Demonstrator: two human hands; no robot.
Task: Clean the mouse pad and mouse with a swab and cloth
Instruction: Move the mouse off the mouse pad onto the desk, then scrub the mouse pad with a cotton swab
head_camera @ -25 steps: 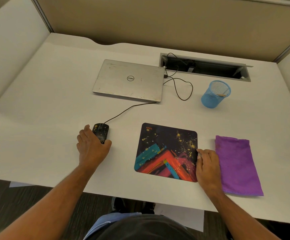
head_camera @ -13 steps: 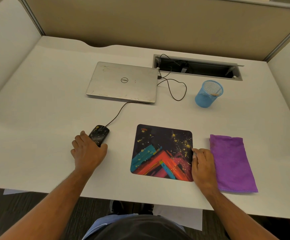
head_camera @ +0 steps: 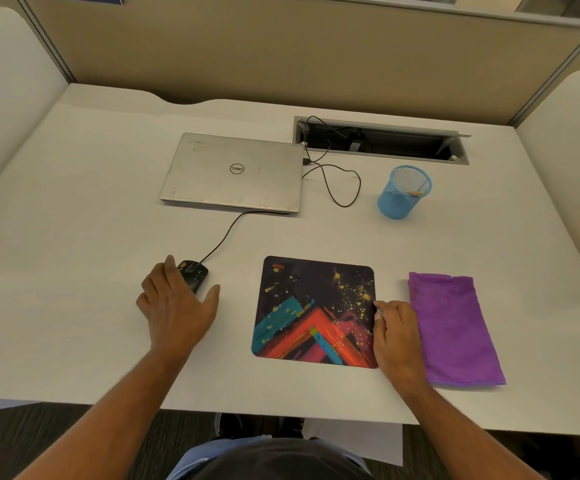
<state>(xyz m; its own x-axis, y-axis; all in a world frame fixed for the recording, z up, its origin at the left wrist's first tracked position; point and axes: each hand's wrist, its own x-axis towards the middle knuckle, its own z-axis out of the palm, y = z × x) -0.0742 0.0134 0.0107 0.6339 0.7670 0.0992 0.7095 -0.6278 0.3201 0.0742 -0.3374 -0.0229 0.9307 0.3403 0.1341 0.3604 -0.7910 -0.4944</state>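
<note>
Head camera is looking down on a white desk (head_camera: 74,237), with the mouse pad (head_camera: 316,311) as the landmark. Left of the pad, the left hand (head_camera: 177,306) is lying flat with fingers relaxed and spread, its fingertips touching the near left side of the black mouse (head_camera: 195,273) — not wrapping it. The mouse is sitting well left of the pad, its cable (head_camera: 222,237) running up toward the closed silver laptop (head_camera: 233,173) beyond the pad's far left corner. At the pad's right edge, the right hand (head_camera: 397,332) is resting with fingers curled, pinching something small and white at the fingertips — likely the swab (head_camera: 379,313), though it is too small to be sure. The swab tip is meeting the pad's right border about midway along. Just right of the pad, touching the back of that hand, a folded purple cloth (head_camera: 454,327) is lying flat. Beyond the pad's far right corner a blue mesh cup (head_camera: 402,192) is standing upright, and farther back a cable tray (head_camera: 382,140) is sitting open in the desk.
</note>
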